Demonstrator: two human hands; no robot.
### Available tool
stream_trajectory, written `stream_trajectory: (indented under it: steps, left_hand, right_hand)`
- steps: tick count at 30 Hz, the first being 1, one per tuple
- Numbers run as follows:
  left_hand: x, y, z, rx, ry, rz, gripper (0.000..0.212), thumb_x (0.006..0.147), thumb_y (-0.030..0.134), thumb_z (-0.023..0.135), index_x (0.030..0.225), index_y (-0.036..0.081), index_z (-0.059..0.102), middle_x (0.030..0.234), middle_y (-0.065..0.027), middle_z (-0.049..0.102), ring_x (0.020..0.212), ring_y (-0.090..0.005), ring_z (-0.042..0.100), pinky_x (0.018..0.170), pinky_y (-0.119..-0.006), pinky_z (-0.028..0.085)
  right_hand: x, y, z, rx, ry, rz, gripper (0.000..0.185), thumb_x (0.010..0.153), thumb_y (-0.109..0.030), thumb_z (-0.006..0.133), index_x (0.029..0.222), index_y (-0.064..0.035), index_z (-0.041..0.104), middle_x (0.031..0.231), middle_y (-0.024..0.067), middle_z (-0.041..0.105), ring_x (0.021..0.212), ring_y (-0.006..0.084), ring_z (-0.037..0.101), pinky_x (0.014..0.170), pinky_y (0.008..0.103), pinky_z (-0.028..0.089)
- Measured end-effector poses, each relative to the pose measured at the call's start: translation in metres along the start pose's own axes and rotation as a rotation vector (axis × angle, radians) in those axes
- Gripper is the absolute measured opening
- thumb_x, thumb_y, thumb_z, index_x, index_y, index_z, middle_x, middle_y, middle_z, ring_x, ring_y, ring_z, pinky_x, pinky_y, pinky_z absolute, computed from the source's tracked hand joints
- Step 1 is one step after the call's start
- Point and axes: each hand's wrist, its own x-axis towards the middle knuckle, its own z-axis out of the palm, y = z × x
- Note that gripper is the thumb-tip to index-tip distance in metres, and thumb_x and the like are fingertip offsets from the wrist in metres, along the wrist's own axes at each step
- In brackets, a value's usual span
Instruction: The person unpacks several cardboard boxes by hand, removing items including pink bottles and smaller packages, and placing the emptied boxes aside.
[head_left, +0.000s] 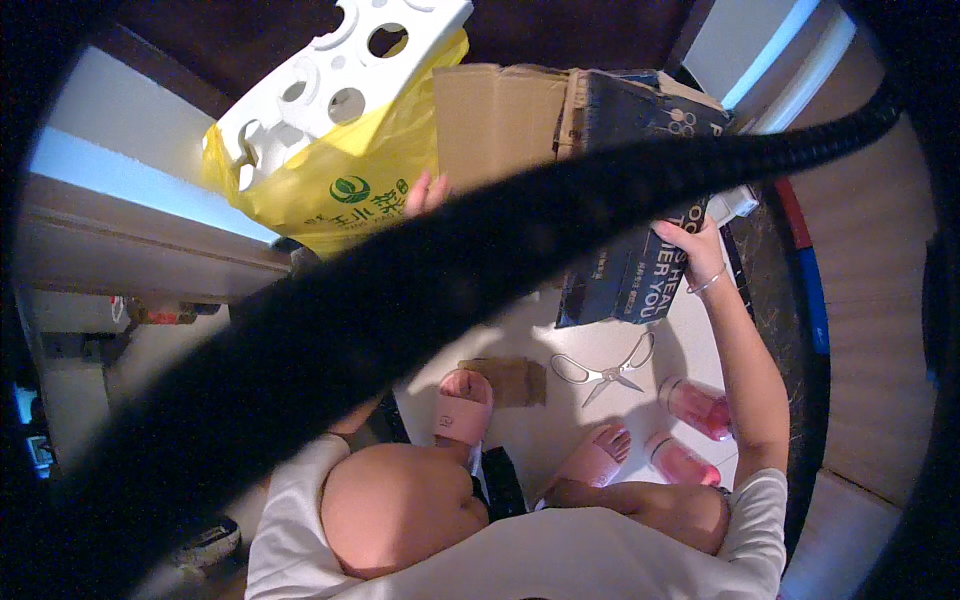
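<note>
My right hand grips the edge of a cardboard box, its thumb over the dark printed face. The box is opened up, with a plain brown flap spread to the left. My left hand shows only its fingertips, between that flap and a yellow plastic bag; a blurred black band crossing the view hides the rest, so its grip is unclear. White foam packing with round holes sticks up out of the bag. Below the box, scissors lie on the floor with their blades apart.
A small brown cardboard piece lies on the floor beside my pink slipper. Two pink translucent objects of unclear kind are near my right foot. The blurred black band runs diagonally across the view. Wooden panels stand at right.
</note>
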Motion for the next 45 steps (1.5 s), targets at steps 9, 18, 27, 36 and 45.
stream_trajectory:
  steps: [9, 18, 27, 36, 45]
  left_hand:
    - [0.01, 0.007, 0.003, -0.29, -0.204, -0.091, 0.066, 0.082, 0.017, 0.05, 0.134, -0.002, 0.014, 0.138, -0.0193, 0.018, 0.129, -0.0304, 0.015, 0.104, -0.032, 0.013]
    - [0.022, -0.018, 0.023, -0.878, -0.481, -0.285, 0.111, 0.064, 0.065, 0.056, 0.136, 0.008, -0.005, 0.143, -0.0108, -0.001, 0.131, -0.0234, 0.005, 0.105, -0.038, 0.007]
    - [0.001, -0.019, 0.039, -1.691, -0.897, -0.415, 0.098, 0.063, 0.056, 0.065, 0.133, 0.006, 0.019, 0.132, -0.0074, 0.032, 0.119, -0.0198, 0.034, 0.1, -0.035, 0.028]
    - [0.012, 0.0, 0.024, -1.041, -0.638, -0.504, 0.057, 0.063, 0.009, 0.073, 0.113, 0.003, 0.045, 0.106, -0.0048, 0.055, 0.096, -0.0151, 0.053, 0.085, -0.03, 0.041]
    - [-0.006, -0.026, 0.02, -1.165, -0.525, -0.745, 0.042, 0.074, 0.019, 0.066, 0.108, 0.0, 0.052, 0.103, -0.0069, 0.058, 0.093, -0.0156, 0.054, 0.083, -0.03, 0.042]
  right_hand:
    - [-0.012, -0.013, -0.003, 0.154, -0.185, -0.021, 0.036, 0.062, -0.002, 0.069, 0.096, -0.0039, 0.057, 0.09, 0.0053, 0.062, 0.081, 0.0163, 0.059, 0.076, 0.0295, 0.046]
    - [-0.03, -0.031, -0.002, 0.068, -0.336, -0.007, 0.056, 0.053, -0.002, 0.073, 0.104, -0.0042, 0.052, 0.092, 0.0046, 0.06, 0.086, 0.0178, 0.057, 0.078, 0.0298, 0.045]
    - [-0.027, -0.019, 0.029, 0.144, -0.183, 0.078, 0.048, 0.061, -0.005, 0.072, 0.103, -0.001, 0.05, 0.094, 0.0069, 0.06, 0.082, 0.0153, 0.058, 0.076, 0.029, 0.046]
    - [-0.016, 0.006, 0.043, -0.171, -0.128, 0.006, 0.056, 0.058, -0.017, 0.079, 0.102, -0.0018, 0.049, 0.097, 0.0073, 0.055, 0.086, 0.016, 0.054, 0.08, 0.0297, 0.044]
    - [-0.005, -0.009, 0.071, -0.315, 0.108, -0.026, 0.085, 0.053, -0.025, 0.082, 0.118, -0.0003, 0.033, 0.115, 0.0135, 0.042, 0.095, 0.022, 0.052, 0.082, 0.0316, 0.043]
